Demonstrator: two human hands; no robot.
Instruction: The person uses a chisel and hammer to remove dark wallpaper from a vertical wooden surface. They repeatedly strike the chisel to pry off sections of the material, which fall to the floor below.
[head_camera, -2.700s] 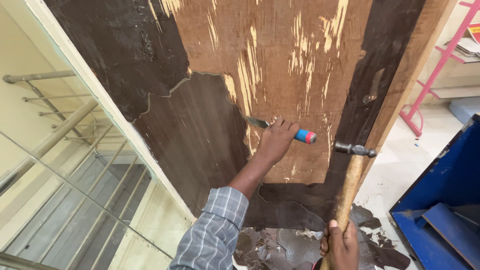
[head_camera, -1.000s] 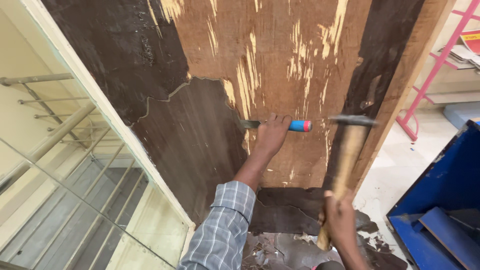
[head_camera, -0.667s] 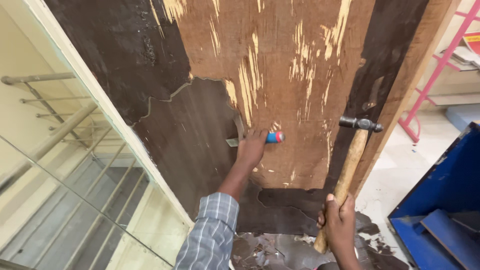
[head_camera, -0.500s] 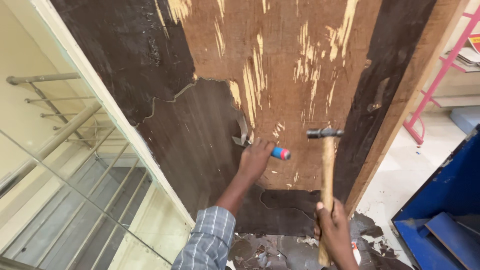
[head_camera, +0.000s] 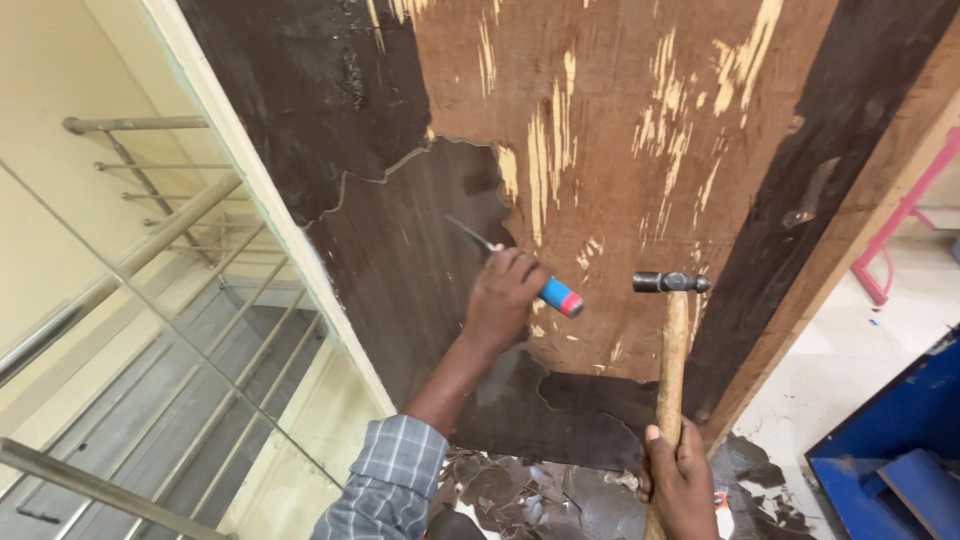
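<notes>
At the far left you have a metal railing (head_camera: 130, 260) and, below it, stairs (head_camera: 170, 400) seen through a glass pane, all bounded by a pale frame edge (head_camera: 280, 230) that runs diagonally down toward your sleeve. Just right of that edge stands the big wooden panel (head_camera: 640, 140). Its dark veneer (head_camera: 400, 270) still covers the left part and a strip along the right, while the middle is stripped to brown wood with pale, splintered streaks.

Your left hand (head_camera: 505, 300) is fully closed round the chisel (head_camera: 520, 270), fingers wrapped tight on the handle. The blue and red end of the handle sticks out to the right of your fist, and the thin metal blade points up and left, with its tip at the ragged edge where the dark veneer meets the bare wood. Your checked sleeve (head_camera: 385, 485) comes up from the bottom of the view.

To the right, your right hand (head_camera: 685, 485) is closed round the lower end of the hammer (head_camera: 672, 340), thumb and fingers clasped on the wooden shaft. The hammer stands almost upright, with its metal head just to the right of the chisel's handle end, near but not touching it.

Below both hands, torn dark veneer scraps (head_camera: 540, 490) lie heaped on the floor at the foot of the panel. At the far right you see a pink metal frame (head_camera: 900, 220) on a pale floor and a blue bin (head_camera: 900, 450) in the lower corner.
</notes>
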